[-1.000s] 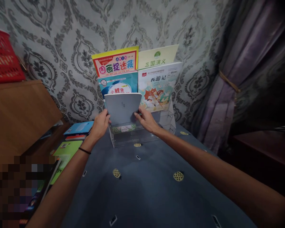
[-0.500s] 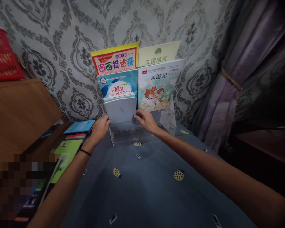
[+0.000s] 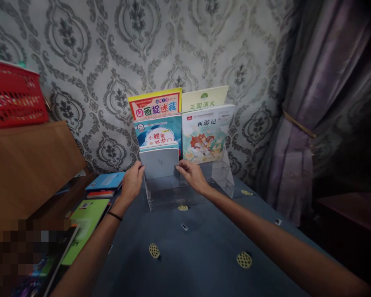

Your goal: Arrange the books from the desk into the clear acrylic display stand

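A plain grey notebook (image 3: 160,163) stands upright on the left side of a clear acrylic book rack (image 3: 173,197). At its left edge my left hand (image 3: 132,181) is closed in a pinch. My right hand (image 3: 192,175) pinches the opposite edge between thumb and fingers. Behind the notebook rise a blue book (image 3: 157,128) and a yellow-and-red picture book (image 3: 155,108). To their right are a white illustrated book (image 3: 205,134) and a pale green book (image 3: 204,99). The notebook's lower part shows through the rack's clear front.
Left of the rack lie a blue book (image 3: 105,181) and a green book (image 3: 88,216). A red basket (image 3: 15,95) sits on a wooden cabinet (image 3: 27,165). Patterned wallpaper is behind the rack, and a tied curtain (image 3: 297,123) hangs at right.
The view has tilted upward, so the rack, books and hands appear lower. Both hands stay at the sides of the grey notebook, which keeps its place in the rack.
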Demonstrator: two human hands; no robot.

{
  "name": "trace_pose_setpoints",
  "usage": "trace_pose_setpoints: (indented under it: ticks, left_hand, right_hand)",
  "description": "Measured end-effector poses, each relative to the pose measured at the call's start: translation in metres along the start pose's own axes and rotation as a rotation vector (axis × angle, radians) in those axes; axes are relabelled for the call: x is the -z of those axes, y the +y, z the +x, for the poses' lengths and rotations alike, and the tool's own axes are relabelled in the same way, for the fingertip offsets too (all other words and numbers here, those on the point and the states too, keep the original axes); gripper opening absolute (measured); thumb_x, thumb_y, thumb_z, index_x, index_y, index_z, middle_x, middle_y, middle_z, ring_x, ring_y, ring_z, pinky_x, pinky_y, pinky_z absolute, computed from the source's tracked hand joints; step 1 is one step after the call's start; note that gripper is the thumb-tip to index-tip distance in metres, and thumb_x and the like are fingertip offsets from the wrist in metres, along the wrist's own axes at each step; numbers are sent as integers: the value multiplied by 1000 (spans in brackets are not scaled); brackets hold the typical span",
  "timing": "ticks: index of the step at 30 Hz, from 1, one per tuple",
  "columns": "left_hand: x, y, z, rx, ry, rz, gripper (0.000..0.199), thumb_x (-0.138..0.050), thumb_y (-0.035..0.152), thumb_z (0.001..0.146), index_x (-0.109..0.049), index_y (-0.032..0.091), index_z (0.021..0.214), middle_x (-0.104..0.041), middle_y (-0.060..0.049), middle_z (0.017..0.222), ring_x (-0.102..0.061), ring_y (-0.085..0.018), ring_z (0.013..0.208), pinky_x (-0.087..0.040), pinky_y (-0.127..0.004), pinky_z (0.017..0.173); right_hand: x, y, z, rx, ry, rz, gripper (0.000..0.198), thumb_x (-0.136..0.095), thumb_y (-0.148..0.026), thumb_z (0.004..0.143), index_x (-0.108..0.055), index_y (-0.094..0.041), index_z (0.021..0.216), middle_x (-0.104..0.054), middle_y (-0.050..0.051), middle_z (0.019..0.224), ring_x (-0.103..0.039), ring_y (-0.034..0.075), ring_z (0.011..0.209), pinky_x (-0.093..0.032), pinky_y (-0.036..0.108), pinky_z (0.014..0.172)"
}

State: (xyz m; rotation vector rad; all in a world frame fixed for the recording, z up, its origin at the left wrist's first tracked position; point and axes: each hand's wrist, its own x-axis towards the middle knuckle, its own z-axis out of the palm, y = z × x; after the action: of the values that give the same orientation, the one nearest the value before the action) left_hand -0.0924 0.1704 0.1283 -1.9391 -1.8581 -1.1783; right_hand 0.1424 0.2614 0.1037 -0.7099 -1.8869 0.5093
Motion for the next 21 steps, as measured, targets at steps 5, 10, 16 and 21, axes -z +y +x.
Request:
trace_pose_setpoints:
  ticks: [5, 10, 16, 21]
  left_hand:
    - [-2, -1, 1, -1, -19, 79, 21, -39, 31, 99, -52, 23, 85, -65, -2, 75, -63, -20, 74, -40, -28, 69]
    - [5, 7, -1, 23, -81, 272, 22, -39, 31, 102, -57, 23, 92, -72, -5, 84, -68, -22, 80, -37, -28, 66]
    - [13, 25, -1, 71, -208, 522, 32, -29, 32, 106, -57, 19, 112, -75, -14, 98, -73, -29, 88, -43, -33, 67]
    - [13, 34, 0, 45, -295, 629, 34, -23, 24, 105, -54, 16, 118, -74, -15, 106, -73, -29, 95, -49, -35, 73]
  right_hand:
    - [1, 2, 5, 9, -10, -38, 25, -52, -42, 85, -48, -23, 69, -50, -2, 63, -48, 16, 62, -34, 28, 60]
    - [-1, 1, 2, -47, 32, -77, 20, -53, -42, 85, -54, -23, 77, -59, 0, 68, -54, 18, 65, -38, 29, 63]
    - [-9, 7, -5, -146, 109, -167, 30, -57, -41, 86, -61, -20, 106, -70, 6, 85, -63, 22, 75, -45, 33, 71]
    - [-9, 5, -3, -132, 45, -328, 26, -50, -31, 92, -70, -18, 102, -74, 10, 96, -66, 22, 83, -45, 31, 75]
